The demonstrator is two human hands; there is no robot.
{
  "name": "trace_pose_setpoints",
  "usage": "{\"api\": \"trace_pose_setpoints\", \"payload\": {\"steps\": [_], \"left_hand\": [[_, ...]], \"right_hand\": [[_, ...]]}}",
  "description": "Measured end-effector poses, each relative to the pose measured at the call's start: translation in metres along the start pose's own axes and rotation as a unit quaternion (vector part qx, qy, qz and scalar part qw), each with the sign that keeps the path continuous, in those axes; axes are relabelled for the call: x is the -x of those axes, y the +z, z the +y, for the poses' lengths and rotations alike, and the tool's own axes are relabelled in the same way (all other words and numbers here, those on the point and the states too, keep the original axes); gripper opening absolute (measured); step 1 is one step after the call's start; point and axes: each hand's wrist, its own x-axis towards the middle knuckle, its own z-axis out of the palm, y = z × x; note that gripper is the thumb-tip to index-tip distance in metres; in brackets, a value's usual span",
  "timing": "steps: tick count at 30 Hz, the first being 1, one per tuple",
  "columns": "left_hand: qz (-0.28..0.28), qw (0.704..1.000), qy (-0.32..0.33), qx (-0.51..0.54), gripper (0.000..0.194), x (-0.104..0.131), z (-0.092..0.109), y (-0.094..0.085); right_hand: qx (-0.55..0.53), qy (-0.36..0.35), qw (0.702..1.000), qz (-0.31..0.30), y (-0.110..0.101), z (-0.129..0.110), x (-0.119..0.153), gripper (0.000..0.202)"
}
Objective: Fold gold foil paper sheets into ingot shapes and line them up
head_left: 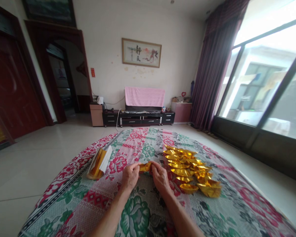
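I'm looking down at a broad, rounded surface spread with a patterned cloth of red, green and grey flowers (135,215), and I can't tell what lies beneath that cloth. Beyond it runs a pale tiled floor (22,168), then a low black cabinet with drawers (140,121) against the white wall, a pink cloth (145,96) draped over something dark on top. Above hangs a framed picture with brushed characters and a red motif (141,52). Purple curtains (204,69) drop beside the big dark-framed window (261,85) on the right; dark red doors stand on the left.

Now the middle: my left hand (131,176) and right hand (160,176) are a little apart, each pinching one end of a small folded piece of shiny gold foil paper (145,167), held between them over the flowered cloth.

Over to the right, rows of gold boat-shaped foil pieces (182,172) sit close together, many touching or overlapping. On the left lies a curled stack of gold and white sheets (98,163), its gold faces showing inside the curve. I see no box or bowl around either group; both rest straight on the cloth.
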Motion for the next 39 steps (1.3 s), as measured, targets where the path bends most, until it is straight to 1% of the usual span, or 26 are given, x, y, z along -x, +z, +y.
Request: {"api": "trace_pose_setpoints", "payload": {"steps": [4, 9, 11, 15, 19, 24, 29, 32, 35, 39], "left_hand": [[0.004, 0.999, 0.017, -0.028, 0.037, 0.000, 0.000, 0.000], [0.020, 0.999, 0.004, -0.034, 0.036, 0.000, 0.001, 0.001], [0.013, 1.000, 0.001, -0.020, 0.035, -0.001, -0.001, 0.001], [-0.034, 0.998, -0.010, 0.050, 0.034, -0.005, -0.007, 0.003], [-0.023, 0.996, -0.015, 0.081, 0.034, -0.007, -0.013, 0.004], [-0.016, 0.999, 0.002, 0.048, 0.036, -0.005, -0.011, 0.003], [0.014, 1.000, 0.020, -0.008, 0.035, -0.002, -0.003, 0.000], [0.028, 0.999, 0.013, -0.025, 0.034, -0.001, 0.000, -0.001], [0.019, 1.000, -0.001, -0.023, 0.035, -0.002, -0.001, -0.001], [0.016, 1.000, 0.000, -0.021, 0.036, -0.003, -0.005, 0.000]], "right_hand": [[0.008, 0.008, 1.000, 0.014, 0.000, -0.004, 0.002, 0.040], [0.021, 0.003, 1.000, 0.006, 0.000, -0.003, 0.002, 0.041], [0.029, 0.001, 1.000, 0.008, 0.000, -0.002, 0.001, 0.041], [0.017, 0.006, 1.000, 0.016, -0.001, -0.004, 0.002, 0.041], [0.004, -0.005, 1.000, 0.017, -0.001, -0.006, 0.002, 0.039], [0.001, 0.001, 1.000, 0.017, 0.000, -0.003, 0.002, 0.039], [0.018, -0.006, 1.000, 0.010, 0.001, 0.004, 0.001, 0.041], [0.036, -0.013, 0.999, 0.002, 0.002, 0.006, 0.001, 0.041], [0.041, -0.020, 0.999, 0.006, 0.002, 0.005, 0.001, 0.040], [0.059, -0.033, 0.998, 0.011, 0.002, 0.001, 0.003, 0.040]]}}
